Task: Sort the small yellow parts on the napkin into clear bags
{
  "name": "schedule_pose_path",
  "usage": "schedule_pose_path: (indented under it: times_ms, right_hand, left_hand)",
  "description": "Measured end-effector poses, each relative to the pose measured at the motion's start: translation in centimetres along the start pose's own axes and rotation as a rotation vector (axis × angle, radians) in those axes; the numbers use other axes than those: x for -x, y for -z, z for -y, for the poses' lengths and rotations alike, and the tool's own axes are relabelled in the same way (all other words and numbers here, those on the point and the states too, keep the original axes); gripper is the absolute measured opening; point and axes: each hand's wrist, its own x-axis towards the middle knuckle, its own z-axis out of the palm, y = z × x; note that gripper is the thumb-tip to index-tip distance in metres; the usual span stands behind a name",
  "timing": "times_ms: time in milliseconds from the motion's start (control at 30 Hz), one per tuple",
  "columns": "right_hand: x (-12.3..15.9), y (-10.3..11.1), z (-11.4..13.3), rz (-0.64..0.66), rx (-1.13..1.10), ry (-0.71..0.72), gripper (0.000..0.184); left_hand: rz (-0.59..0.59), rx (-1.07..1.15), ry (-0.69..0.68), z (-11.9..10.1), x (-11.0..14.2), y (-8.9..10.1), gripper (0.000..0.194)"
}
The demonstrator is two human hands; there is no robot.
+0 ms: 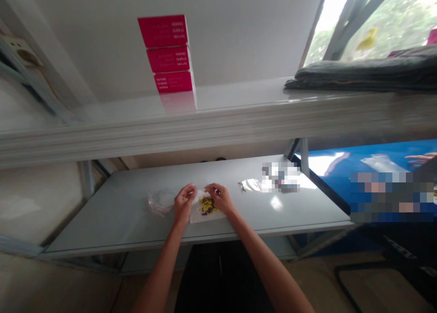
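Note:
A pile of small yellow and dark pieces (207, 205) lies on a white sheet (201, 219) on the grey table, too small for me to name. My left hand (185, 201) is just left of the pile, with its fingers curled and the tips close together. Whatever sits in that pinch is too small to make out. Over the pile's upper right edge is my right hand (220, 197), fingers bent down and thumb near them; anything in its grip is hidden. Left of my left hand lies a clear plastic bag (160, 203).
A small clear bag with bits (251, 184) lies right of my hands. Above the table runs a shelf (232, 97) with stacked red boxes (170, 60) and folded dark cloth (362, 74). At far right, another person's hand (421, 158) is over a blue table (341, 160).

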Motion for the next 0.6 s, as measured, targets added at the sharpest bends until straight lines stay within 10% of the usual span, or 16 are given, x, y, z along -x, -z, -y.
schedule_pose_path:
  times_ms: [333,600]
  right_hand:
    - [0.3,0.1,0.6,-0.191,0.095,0.019,0.030]
    - [1.0,5.5,1.2,-0.404,0.690,0.067,0.029]
  left_hand:
    - [-0.057,-0.149,-0.097,-0.2,0.0,1.0,0.041]
    - [-0.346,-0.776,-0.322,-2.0,-1.4,7.6,0.030]
